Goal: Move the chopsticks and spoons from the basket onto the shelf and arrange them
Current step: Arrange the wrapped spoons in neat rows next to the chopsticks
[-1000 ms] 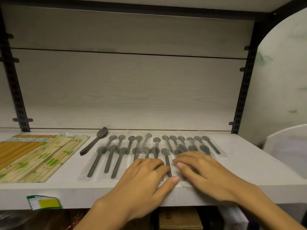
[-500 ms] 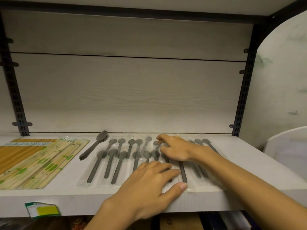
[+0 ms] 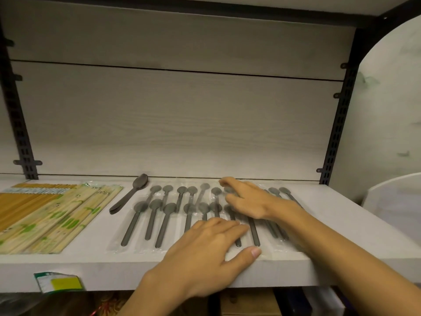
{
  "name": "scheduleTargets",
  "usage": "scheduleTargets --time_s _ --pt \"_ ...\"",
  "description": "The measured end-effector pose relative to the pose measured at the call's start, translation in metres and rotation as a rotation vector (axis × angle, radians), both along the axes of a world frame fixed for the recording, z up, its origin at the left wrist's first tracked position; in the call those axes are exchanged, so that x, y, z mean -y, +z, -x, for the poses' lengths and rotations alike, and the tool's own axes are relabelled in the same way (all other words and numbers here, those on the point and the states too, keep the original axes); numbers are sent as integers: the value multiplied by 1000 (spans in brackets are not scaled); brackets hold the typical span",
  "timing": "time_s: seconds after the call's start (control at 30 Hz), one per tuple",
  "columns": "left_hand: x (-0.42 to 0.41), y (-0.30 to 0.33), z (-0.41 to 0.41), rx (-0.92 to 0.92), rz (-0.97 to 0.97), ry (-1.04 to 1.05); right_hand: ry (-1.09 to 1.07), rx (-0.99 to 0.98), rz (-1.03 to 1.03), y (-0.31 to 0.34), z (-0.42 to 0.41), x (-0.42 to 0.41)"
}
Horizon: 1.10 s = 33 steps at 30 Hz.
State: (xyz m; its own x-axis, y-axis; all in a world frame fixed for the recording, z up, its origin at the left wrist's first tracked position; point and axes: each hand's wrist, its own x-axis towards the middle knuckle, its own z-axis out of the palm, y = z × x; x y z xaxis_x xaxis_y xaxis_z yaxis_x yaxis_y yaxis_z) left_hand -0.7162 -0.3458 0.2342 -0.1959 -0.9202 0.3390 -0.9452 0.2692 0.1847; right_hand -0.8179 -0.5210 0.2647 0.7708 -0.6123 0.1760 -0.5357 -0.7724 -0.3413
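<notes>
Far left of both hands, chopsticks [image 3: 49,215] in wrappers lie flat on the shelf [image 3: 337,215], plain yellow ones at the edge, green-printed ones beside them. A green-yellow label [image 3: 59,282] hangs off the shelf front below them. Between chopsticks and hands, a loose dark spoon stack [image 3: 129,195] lies diagonal. Right of it, wrapped grey spoons [image 3: 157,215] in two overlapping rows, bowls away from the person. Left hand [image 3: 205,249] rests flat on the near-row handles, fingers straight, thumb at the shelf lip, gripping nothing. Right hand [image 3: 247,198] reaches further back, just past the left, fingers loosely bent onto the far-row wrappers; real pinch or not, cannot tell. Blurry white object [image 3: 396,201] far right.
</notes>
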Motion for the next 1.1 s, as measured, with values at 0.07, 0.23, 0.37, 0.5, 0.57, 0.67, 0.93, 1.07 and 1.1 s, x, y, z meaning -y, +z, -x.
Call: scheduleTargets --time_s 0.07,0.23,0.37,0.5,0.57,0.67,0.93,1.07,1.1 --pt "0 -1 0 12 -11 13 7 49 19 5 14 -8" --pt "0 -1 -1 25 -21 38 -31 92 165 9 67 -38" --pt "0 -1 -1 11 -9 16 -82 116 255 1 106 -70" --pt "-3 0 1 52 30 -36 -21 31 314 -18 111 -98" --pt "-4 0 2 105 6 -47 -16 -1 338 -23 108 -100" --pt "-3 -1 1 122 -24 -34 -53 -24 342 -26 105 -98" --pt "-1 0 3 111 -36 -53 -121 -25 346 -33 110 -103" --pt "1 5 5 134 -77 -79 -136 -25 355 -34 116 -104" --pt "1 5 6 144 -80 -79 -129 -23 368 -34 117 -105"
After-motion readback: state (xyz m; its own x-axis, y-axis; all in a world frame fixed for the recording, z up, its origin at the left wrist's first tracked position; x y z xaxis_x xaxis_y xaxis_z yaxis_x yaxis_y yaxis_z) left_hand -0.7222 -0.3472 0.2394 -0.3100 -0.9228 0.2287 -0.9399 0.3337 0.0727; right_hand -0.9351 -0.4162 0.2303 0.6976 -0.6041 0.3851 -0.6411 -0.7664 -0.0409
